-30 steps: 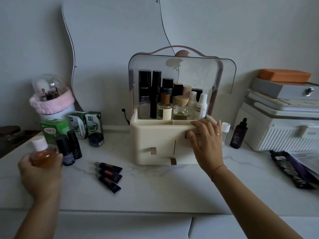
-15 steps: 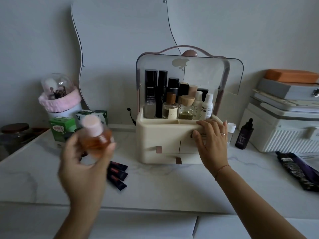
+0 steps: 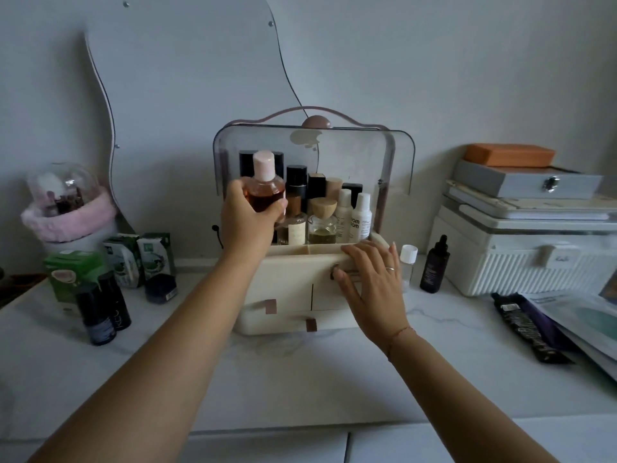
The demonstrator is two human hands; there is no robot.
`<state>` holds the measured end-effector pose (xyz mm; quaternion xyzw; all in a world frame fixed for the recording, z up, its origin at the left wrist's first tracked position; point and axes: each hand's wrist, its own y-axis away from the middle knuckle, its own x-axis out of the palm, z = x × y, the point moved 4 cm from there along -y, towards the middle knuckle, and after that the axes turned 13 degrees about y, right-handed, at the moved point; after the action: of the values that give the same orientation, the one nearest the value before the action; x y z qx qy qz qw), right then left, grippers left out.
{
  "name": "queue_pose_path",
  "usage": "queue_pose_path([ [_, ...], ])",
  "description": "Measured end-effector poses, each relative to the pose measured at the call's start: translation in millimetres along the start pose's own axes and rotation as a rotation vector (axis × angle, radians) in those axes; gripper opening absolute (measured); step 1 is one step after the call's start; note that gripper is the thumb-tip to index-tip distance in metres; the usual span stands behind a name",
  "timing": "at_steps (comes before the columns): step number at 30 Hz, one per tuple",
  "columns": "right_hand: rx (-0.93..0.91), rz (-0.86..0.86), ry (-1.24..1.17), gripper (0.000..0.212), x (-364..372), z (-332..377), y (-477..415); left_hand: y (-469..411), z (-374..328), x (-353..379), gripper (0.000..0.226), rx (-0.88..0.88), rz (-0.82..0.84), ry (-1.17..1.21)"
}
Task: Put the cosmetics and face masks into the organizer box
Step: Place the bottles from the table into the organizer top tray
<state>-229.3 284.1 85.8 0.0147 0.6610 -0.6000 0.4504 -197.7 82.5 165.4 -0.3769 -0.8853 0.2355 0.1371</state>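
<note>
Fingers of our left hand (image 3: 248, 217) wrap round an amber bottle (image 3: 265, 187) with a pale pink cap, holding it upright at the left front of the organizer box (image 3: 290, 289), level with the bottles already standing in its top tray. Our right hand (image 3: 374, 285) lies flat on the box's front right, fingers spread and loose, gripping nothing. The box's clear lid (image 3: 397, 162) is tipped up and back. We stand at a white marble counter (image 3: 300, 372) against a plain grey wall, with a wavy-edged mirror (image 3: 187, 95) leaning behind the box. Left of the box sit green cartons (image 3: 138, 259), two dark bottles (image 3: 103, 312) and a domed brush holder (image 3: 65, 202) wrapped in pink. Right of the box stand a small white-capped bottle (image 3: 408, 262) and a dark dropper bottle (image 3: 434, 265), then a white ribbed case (image 3: 534, 262) with a grey box and an orange block stacked on it. Face mask sachets (image 3: 567, 322) lie flat at the counter's far right, well apart from the box.
</note>
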Motion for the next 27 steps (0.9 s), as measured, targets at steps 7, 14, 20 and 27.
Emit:
queue_pose_path([
  [7, 0.006, -0.010, -0.010, 0.037, 1.6, -0.4, 0.1, -12.7, 4.3, 0.8, 0.045, 0.000, -0.018, -0.065],
  [14, 0.007, -0.012, -0.026, 0.041, 2.2, -0.6, 0.3, 1.2, 13.0, -1.1, 0.045, 0.051, -0.090, -0.093],
  [20, 0.007, -0.014, -0.021, 0.038, 3.9, -2.1, 0.6, -6.1, 26.3, -1.2, 0.042, -0.048, -0.029, -0.176],
  [27, 0.014, -0.005, -0.026, 0.040, 4.5, -0.4, 0.1, -18.8, 31.7, -0.8, 0.047, -0.053, 0.037, -0.294],
])
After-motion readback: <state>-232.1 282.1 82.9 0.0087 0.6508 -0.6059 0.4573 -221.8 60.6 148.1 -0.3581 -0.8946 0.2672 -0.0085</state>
